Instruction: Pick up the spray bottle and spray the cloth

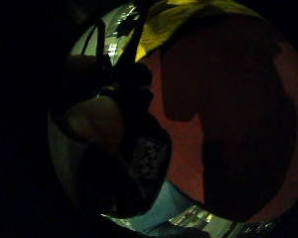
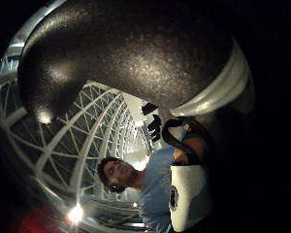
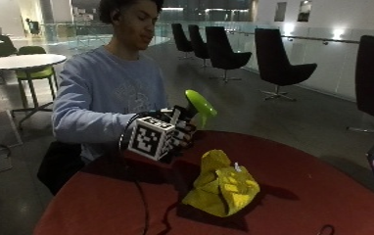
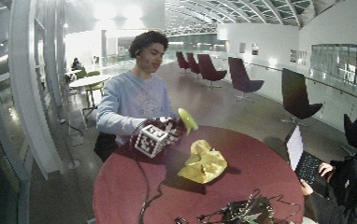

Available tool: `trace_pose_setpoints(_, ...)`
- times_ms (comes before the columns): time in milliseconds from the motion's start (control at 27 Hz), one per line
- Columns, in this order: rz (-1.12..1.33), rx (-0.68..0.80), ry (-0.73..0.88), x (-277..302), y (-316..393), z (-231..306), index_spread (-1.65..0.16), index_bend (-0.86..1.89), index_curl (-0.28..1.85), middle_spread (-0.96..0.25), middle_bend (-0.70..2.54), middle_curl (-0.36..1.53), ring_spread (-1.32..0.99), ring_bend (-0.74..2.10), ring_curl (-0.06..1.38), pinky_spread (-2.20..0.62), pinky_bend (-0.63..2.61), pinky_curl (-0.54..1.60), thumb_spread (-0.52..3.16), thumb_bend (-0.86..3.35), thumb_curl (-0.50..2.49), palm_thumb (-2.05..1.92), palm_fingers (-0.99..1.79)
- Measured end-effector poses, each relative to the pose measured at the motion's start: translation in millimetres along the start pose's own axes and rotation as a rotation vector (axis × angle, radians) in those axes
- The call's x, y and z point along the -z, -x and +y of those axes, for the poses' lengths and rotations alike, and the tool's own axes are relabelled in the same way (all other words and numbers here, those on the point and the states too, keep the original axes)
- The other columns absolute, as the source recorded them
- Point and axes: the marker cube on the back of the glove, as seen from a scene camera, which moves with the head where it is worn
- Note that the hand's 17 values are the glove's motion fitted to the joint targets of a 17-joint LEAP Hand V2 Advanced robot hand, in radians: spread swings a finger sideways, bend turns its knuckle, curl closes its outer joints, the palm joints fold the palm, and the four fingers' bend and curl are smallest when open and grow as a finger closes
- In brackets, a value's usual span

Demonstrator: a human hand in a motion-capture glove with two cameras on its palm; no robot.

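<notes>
Red round table (image 3: 317, 196), crumpled yellow cloth (image 3: 222, 188), gloved right-hand grip (image 3: 174, 132) curled round green spray bottle (image 3: 200, 105), no legible label.

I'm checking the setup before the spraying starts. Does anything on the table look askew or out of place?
Only the yellow cloth: it lies crumpled in a heap on the red table, not spread flat. The gloved right hand holds the green spray bottle above the table beside it.

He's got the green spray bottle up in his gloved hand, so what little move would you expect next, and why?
Probably a squeeze of the trigger, perhaps after tipping the nozzle down a little. The gloved right hand grips the spray bottle raised off the red table, and the crumpled yellow cloth lies just beyond and below it, not visibly wet.
</notes>
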Motion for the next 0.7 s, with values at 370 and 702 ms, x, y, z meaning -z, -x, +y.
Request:
trace_pose_setpoints(370, 0.051, 0.395, 0.097, -129, 18, -34, -0.19, 0.14, 0.39, -0.09, 0.26, 0.51, 0.03, 0.46, 0.39, 0.32, 0.16, 0.29, 0.66, -0.03, 0.7, 1.0, 0.96)
trace_pose_setpoints(702, 0.045, 0.58, 0.052, -208, 20, -89, -0.22, 0.15, 0.4, -0.09, 0.26, 0.51, 0.01, 0.44, 0.39, 0.31, 0.15, 0.27, 0.67, -0.03, 0.69, 0.99, 0.92)
